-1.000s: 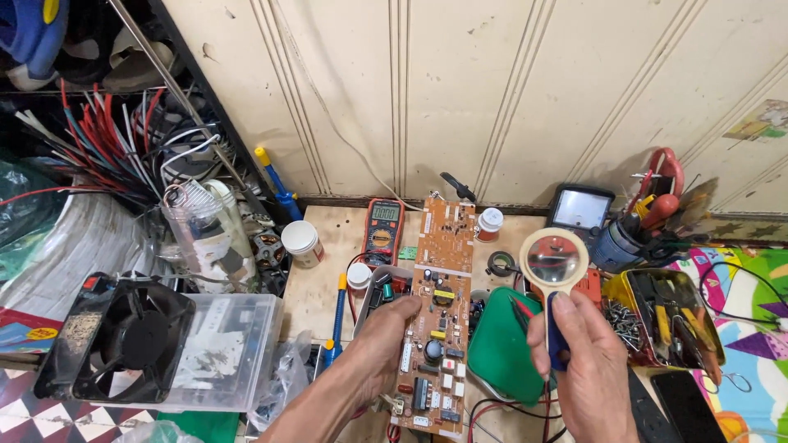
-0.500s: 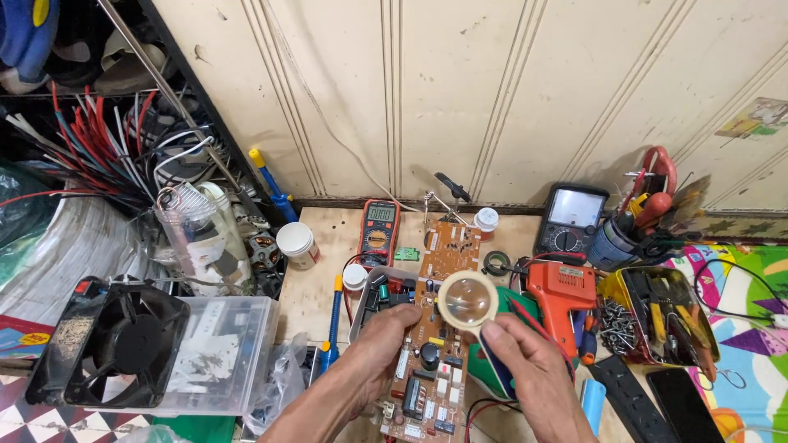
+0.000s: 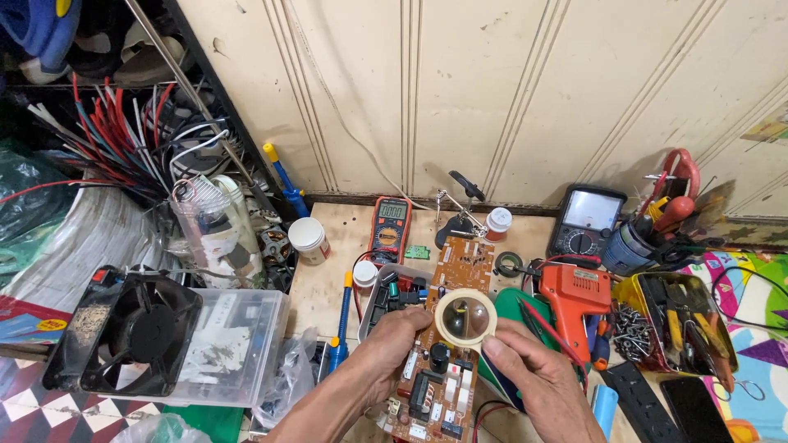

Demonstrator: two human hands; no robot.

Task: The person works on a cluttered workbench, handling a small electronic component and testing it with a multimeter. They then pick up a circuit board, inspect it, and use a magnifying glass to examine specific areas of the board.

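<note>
Lower centre of frame: magnifier (image 3: 465, 319) held flat over circuit board (image 3: 444, 340).
Right hand (image 3: 538, 385) pinches the magnifier's rim for a close view; left hand (image 3: 386, 354) grips the board edge, steadying it.

Two hands: left hand (image 3: 392, 344), right hand (image 3: 538, 377); one circuit board (image 3: 447, 328), one magnifying glass (image 3: 465, 320). Two meters at the far side: one digital with a red rim (image 3: 391, 223), one black dial type (image 3: 585, 221); one orange soldering gun (image 3: 574, 299) to the right. Three small white-capped jars (image 3: 307, 238) (image 3: 497, 221) (image 3: 365, 273), one black fan (image 3: 135, 332) at near left, one yellow tool tray (image 3: 685, 324) at right.
</note>
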